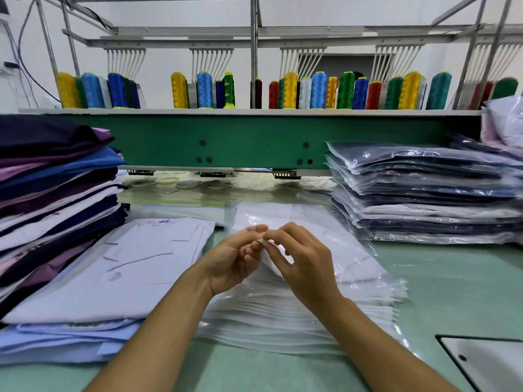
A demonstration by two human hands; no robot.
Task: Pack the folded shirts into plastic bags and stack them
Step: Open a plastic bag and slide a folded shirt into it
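A pile of clear plastic bags [297,321] lies on the table in front of me. My left hand [237,258] and my right hand [300,258] meet above it, fingertips pinching the edge of the top plastic bag [271,260], which is lifted slightly off the pile. A folded white shirt [119,267] lies flat to the left, on top of light blue folded shirts [56,340]. A tall stack of folded shirts [51,193] in navy, purple, blue and white rises at the far left. Bagged shirts [424,193] are stacked at the right.
A green embroidery machine beam [254,140] runs across behind the table, with thread cones [291,90] on its shelf. More bagged items [503,123] sit at the far right. A white panel [486,360] is set in the table at the lower right.
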